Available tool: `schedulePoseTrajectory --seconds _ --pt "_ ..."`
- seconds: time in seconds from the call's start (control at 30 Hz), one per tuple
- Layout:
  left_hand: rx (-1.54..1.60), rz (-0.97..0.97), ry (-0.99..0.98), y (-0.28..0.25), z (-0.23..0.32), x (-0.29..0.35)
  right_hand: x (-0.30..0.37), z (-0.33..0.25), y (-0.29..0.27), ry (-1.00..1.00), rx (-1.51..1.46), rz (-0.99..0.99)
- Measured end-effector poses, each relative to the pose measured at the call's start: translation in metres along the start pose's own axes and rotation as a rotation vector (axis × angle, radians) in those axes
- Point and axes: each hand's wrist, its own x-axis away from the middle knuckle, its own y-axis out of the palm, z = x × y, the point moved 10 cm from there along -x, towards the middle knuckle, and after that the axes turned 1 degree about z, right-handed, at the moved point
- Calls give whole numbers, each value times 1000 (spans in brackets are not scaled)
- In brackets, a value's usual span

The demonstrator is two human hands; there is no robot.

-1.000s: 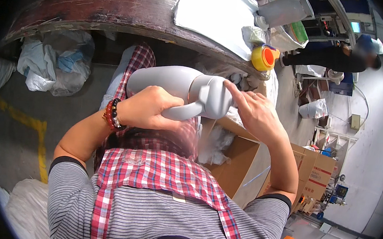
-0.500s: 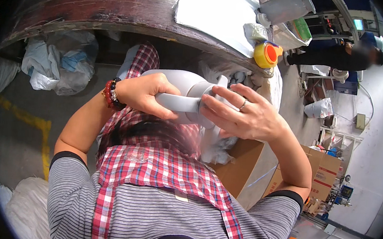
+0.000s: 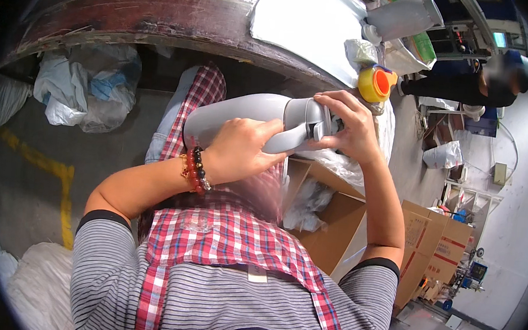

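A pale grey vacuum jug [image 3: 237,113] lies on its side above my lap, its lid end toward the right. My left hand [image 3: 240,147] is wrapped around the jug's handle [image 3: 284,140], with the thumb along it. At the top end, my right hand [image 3: 355,125] grips the grey lid [image 3: 308,114], fingers on the far side and thumb on the near side. A dark gap shows in the lid where the handle joins it. The jug's base rests near the checked apron [image 3: 211,92] over my leg.
Beyond my hands, a dark wooden table [image 3: 164,8] carries a white sheet [image 3: 306,25], a yellow tape dispenser [image 3: 374,84] and another grey jug [image 3: 405,19]. An open cardboard box [image 3: 333,226] stands at my right. A person [image 3: 469,85] is farther off to the right.
The jug has turned so its handle faces nearer me, and my left hand has moved right with it. My right hand has shifted from over the lid to gripping its end.
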Motion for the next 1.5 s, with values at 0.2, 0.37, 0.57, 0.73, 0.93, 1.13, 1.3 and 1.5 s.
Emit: schedulePoseTrajectory --seconds 0.2,0.37,0.57,0.73,0.93,1.13,1.3,1.5 --pt "466 -72 3 -20 -7 -57 -21 56 -4 328 -495 101" --pt "655 -152 -349 -50 -27 -87 -61 98 -1 435 -671 147" --pt "913 -1 -605 -69 -65 -53 -55 189 7 373 -963 516" --pt "858 15 -599 -69 -64 -44 -77 203 39 276 -177 436" --pt "364 -187 -491 -61 -38 -56 -73 227 54 473 -233 439" --pt "178 -76 -292 -77 -63 -139 -64 260 74 597 -1131 811" --pt "342 -62 -359 -19 -126 -207 -73 241 82 583 -1140 909" --pt "483 -80 -494 7 -155 -216 -67 218 56 550 -465 985"
